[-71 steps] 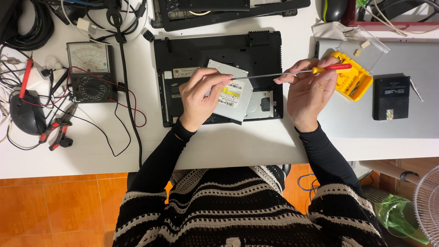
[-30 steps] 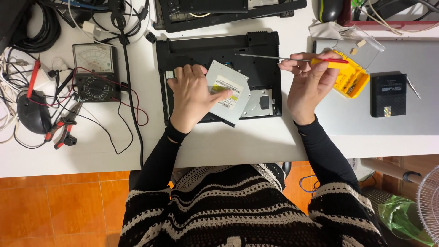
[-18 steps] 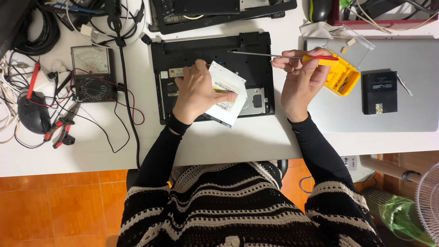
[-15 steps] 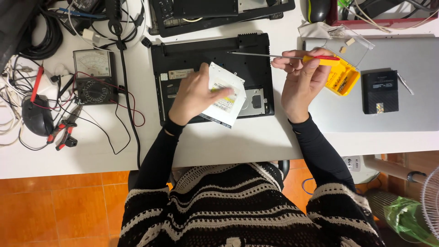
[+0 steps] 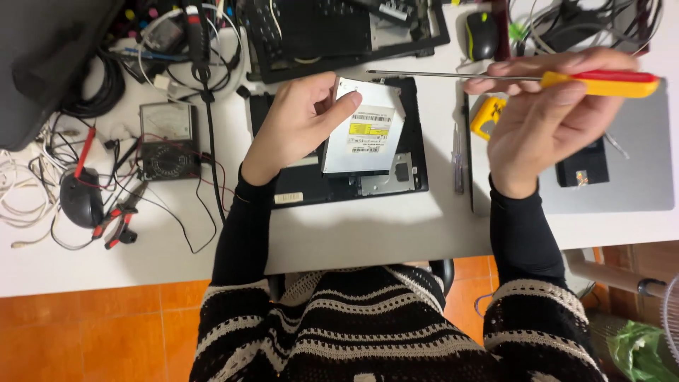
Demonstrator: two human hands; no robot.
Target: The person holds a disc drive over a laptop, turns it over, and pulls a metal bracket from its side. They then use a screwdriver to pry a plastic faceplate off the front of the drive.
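While our left hand [image 5: 293, 124] now grips the lifted optical drive [image 5: 364, 127] clear of the laptop base [image 5: 339, 185], our right hand [image 5: 548, 117] pinches the raised screwdriver [image 5: 537, 76].

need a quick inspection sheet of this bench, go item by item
surface: white table, mostly covered at the back.
job's things: silver optical drive with labels, lifted over an opened black laptop base; screwdriver with red and yellow handle, long shaft pointing left.
clutter: analogue multimeter, red-handled pliers, second dismantled laptop shell, small screwdriver, black mouse, silver laptop.
grips: left hand holds the drive; right hand holds the screwdriver.
cables: tangled black, white and red leads at left.
surroundings: orange tiled floor, fan edge at right.
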